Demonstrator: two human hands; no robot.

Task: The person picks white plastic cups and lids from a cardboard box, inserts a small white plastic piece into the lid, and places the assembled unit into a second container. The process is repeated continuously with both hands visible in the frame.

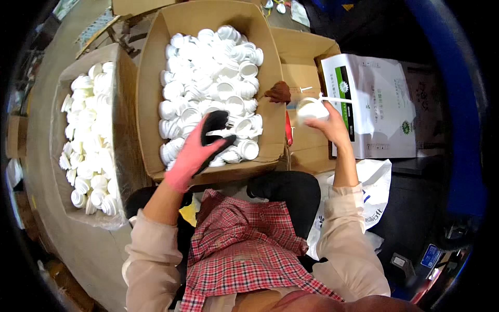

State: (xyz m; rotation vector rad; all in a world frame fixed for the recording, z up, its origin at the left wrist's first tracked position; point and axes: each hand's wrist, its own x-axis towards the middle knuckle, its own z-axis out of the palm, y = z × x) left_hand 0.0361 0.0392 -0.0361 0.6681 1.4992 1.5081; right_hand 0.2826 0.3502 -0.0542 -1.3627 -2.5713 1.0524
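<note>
In a pink glove with black fingers, my left hand [200,148] hangs over the near part of a cardboard box [149,104]. Its thumb and fingers are spread apart, with no piece between them. White plastic pieces [200,86], round and ridged like caps or fittings, fill the box under it. My bare right hand [332,127] grips one white round plastic piece [312,110] to the right of the box. From this piece a thin white strip sticks out to the right, above my fingers.
At left stands a plastic-lined box [58,171] with more white pieces. An open carton [301,57] lies under my right hand, with small white scraps [305,89] in it. A white printed carton [382,104] is farther right. A brown cloth-like thing [279,92] hangs on the box's edge, near a red-handled tool [288,130].
</note>
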